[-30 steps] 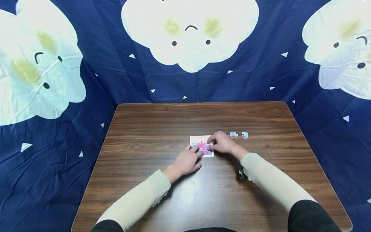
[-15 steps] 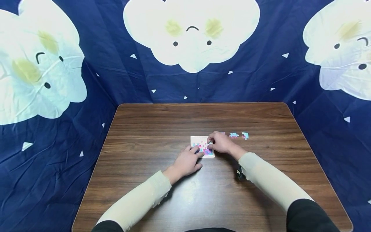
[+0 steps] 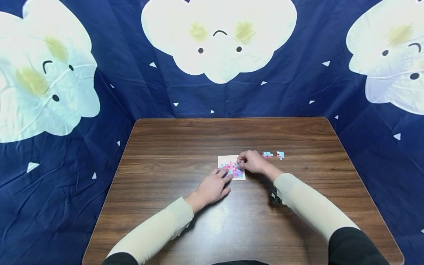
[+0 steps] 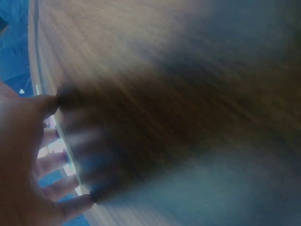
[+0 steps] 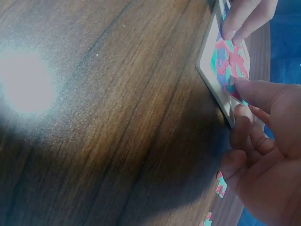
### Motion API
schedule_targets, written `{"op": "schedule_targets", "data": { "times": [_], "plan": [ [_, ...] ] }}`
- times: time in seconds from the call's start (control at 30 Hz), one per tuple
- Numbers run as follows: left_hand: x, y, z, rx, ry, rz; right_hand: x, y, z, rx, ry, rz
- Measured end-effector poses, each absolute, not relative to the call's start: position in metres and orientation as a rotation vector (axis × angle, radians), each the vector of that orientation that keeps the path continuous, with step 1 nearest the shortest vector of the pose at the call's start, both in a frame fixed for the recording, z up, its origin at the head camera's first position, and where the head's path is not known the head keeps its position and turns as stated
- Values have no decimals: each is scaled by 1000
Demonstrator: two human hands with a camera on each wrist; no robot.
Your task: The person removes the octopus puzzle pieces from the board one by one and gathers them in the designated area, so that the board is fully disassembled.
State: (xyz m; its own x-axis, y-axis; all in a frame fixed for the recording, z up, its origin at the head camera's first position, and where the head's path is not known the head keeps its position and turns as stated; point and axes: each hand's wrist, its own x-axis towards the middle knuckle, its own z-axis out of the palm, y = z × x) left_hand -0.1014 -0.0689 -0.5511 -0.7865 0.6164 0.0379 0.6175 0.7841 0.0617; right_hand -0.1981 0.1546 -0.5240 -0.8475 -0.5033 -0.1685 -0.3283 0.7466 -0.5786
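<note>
A small jigsaw puzzle [image 3: 231,157] in a pale frame lies near the table's middle, its lower part filled with pink, blue and purple pieces. My left hand [image 3: 212,187] rests at its lower left, fingers extended and fingertips on the pieces. From the right, my right hand [image 3: 253,162] reaches over the frame's edge. Its thumb and index finger pinch a puzzle piece [image 3: 237,165] at the right side of the picture, partly hidden by the fingers. In the right wrist view, the thumb [image 5: 256,92] lies right at the pieces while the other fingers curl under.
Behind the right hand lie loose puzzle pieces, a blue and pink one [image 3: 267,155] and another [image 3: 280,155] farther right. The wooden table [image 3: 172,147] backs onto a dark blue cloth [image 3: 198,95] with cloud prints.
The right hand has shifted slightly, with the pinched piece now tilted under its fingertips; it now covers more of the nearest loose piece. The left hand has stayed nearly still.
</note>
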Motion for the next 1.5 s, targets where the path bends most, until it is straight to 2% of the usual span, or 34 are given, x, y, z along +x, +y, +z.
{"op": "schedule_targets", "data": {
  "times": [1.03, 1.5],
  "plan": [
    [-98, -67, -549, -993, -3063, -164, -201, 156, -521, -579, 2616, -822],
    [-105, -71, -541, -1103, -3095, -101, -198, 191, -507, -524, 2525, -1056]
  ]
}}
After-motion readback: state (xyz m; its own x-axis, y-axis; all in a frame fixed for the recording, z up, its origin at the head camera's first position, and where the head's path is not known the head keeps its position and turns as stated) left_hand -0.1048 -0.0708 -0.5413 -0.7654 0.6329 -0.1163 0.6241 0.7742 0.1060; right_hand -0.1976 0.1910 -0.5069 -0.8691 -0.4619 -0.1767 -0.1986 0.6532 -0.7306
